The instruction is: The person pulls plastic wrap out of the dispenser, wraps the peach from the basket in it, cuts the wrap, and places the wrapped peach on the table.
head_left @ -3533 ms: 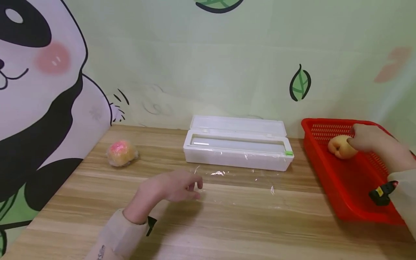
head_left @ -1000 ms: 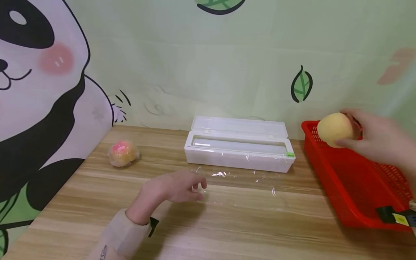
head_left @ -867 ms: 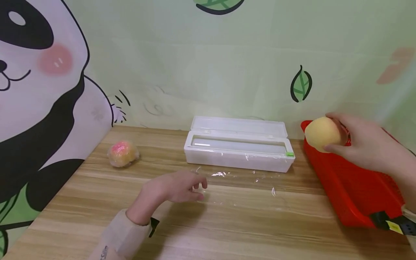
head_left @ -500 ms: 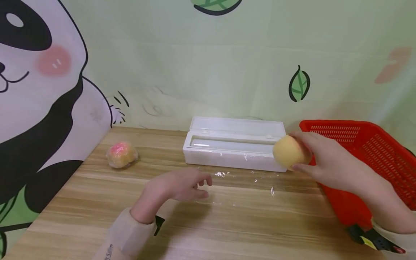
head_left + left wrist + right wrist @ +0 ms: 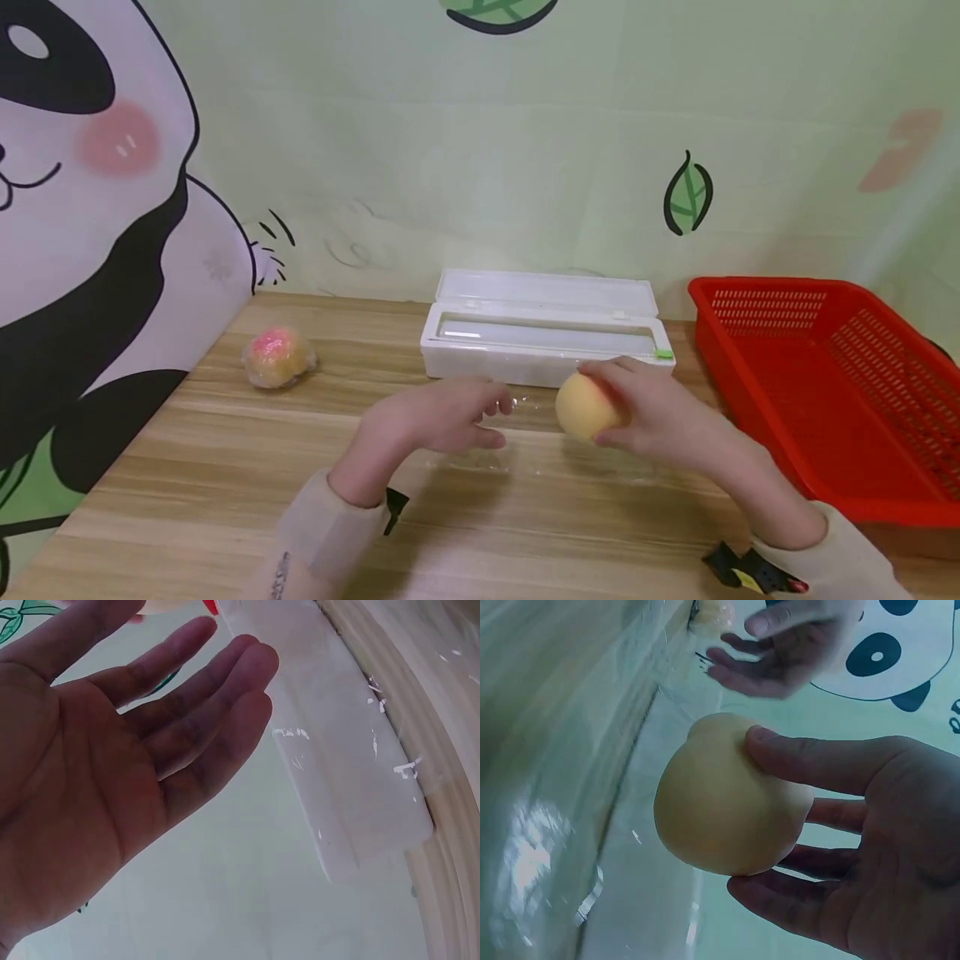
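In the head view my right hand (image 5: 663,412) grips a yellow peach (image 5: 588,408) in front of the white box (image 5: 495,360). The right wrist view shows the thumb and fingers of that hand (image 5: 870,817) around the peach (image 5: 724,799). To its left, my left hand (image 5: 442,421) hovers over the clear film (image 5: 480,458), with fingers relaxed and holding nothing. Its palm (image 5: 82,772) faces the left wrist camera, beside the box (image 5: 337,750). Clear film stretches from the box front over the table; its near edge is hard to see.
A film-wrapped pink and yellow peach (image 5: 277,358) sits at the left of the wooden table (image 5: 187,500). At the right stands a red basket (image 5: 750,400) with nothing in it. Behind the box rises its open lid (image 5: 547,292), then a printed backdrop (image 5: 525,167).
My right hand has taken the peach out of the red basket and carried it left to the front of the box. The left hand has shifted slightly right and up.
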Available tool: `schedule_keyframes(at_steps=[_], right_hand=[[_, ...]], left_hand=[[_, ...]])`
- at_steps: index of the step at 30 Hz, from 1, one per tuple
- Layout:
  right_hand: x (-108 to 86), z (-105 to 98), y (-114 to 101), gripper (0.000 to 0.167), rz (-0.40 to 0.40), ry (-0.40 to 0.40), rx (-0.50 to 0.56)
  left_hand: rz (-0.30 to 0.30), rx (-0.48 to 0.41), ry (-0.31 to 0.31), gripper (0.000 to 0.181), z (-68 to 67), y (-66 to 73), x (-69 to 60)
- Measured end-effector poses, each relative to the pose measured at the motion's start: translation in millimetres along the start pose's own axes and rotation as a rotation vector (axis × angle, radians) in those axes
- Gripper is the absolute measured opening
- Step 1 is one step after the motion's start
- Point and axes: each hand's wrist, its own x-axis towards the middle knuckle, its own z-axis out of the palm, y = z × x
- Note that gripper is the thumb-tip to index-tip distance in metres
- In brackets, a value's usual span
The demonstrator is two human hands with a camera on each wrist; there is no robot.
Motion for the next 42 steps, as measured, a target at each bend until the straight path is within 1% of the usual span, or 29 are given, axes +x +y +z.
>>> schedule_keyframes(at_steps=[2, 4, 7, 10, 13, 17, 23, 26, 28, 30, 32, 35, 37, 39, 42], right_hand=[[3.5, 11, 1, 0.07, -0.011, -0.014, 0.02], [6.7, 21, 1, 0.07, -0.021, -0.033, 0.037], [10.8, 35, -1, 0.075, -0.026, -0.049, 0.06], [14.4, 45, -2, 0.082, -0.022, -0.036, 0.076], [17.6, 52, -4, 0.085, -0.006, -0.02, 0.103], [20.0, 59, -5, 0.081, 0.004, -0.019, 0.117], [18.4, 63, -3, 0.074, -0.004, -0.001, 0.095], [16.1, 65, -1, 0.077, 0.003, 0.008, 0.104], [13.6, 65, 0, 0.08, 0.031, 0.013, 0.103], [9.8, 64, 2, 0.08, 0.097, 0.008, 0.107], [5.6, 62, 5, 0.077, 0.177, -0.015, 0.088], [-0.7, 59, 9, 0.061, 0.27, -0.101, 0.033], [-2.9, 57, 12, 0.049, 0.272, -0.165, -0.018], [-3.9, 56, 15, 0.04, 0.25, -0.217, -0.048], [-4.4, 56, 18, 0.032, 0.176, -0.244, -0.074]], left_hand=[[-0.009, 0.005, 0.003, 0.033, -0.2, 1.8, 1.8], [0.002, 0.011, 0.02, 0.033, -0.3, 2.6, 3.4], [0.059, 0.018, 0.074, 0.031, -0.4, 3.0, 5.7], [0.138, 0.042, 0.133, 0.028, -0.7, 3.9, 8.2], [0.195, 0.081, 0.168, 0.027, -0.2, 5.0, 10.7], [0.23, 0.121, 0.188, 0.03, 2.8, 6.3, 15.1], [0.268, 0.166, 0.178, 0.032, 10.5, 10.3, 22.4], [0.28, 0.204, 0.163, 0.035, 14.8, 11.8, 24.5], [0.268, 0.222, 0.148, 0.037, 17.1, 12.5, 25.1], [0.253, 0.232, 0.134, 0.038, 19.0, 12.6, 25.5], [0.239, 0.237, 0.124, 0.037, 19.9, 13.0, 25.7], [0.225, 0.235, 0.116, 0.034, 20.5, 13.6, 25.8], [0.217, 0.235, 0.117, 0.033, 20.6, 13.7, 25.9], [0.214, 0.232, 0.124, 0.032, 20.6, 13.7, 26.3], [0.219, 0.234, 0.138, 0.03, 20.7, 13.5, 27.2]])
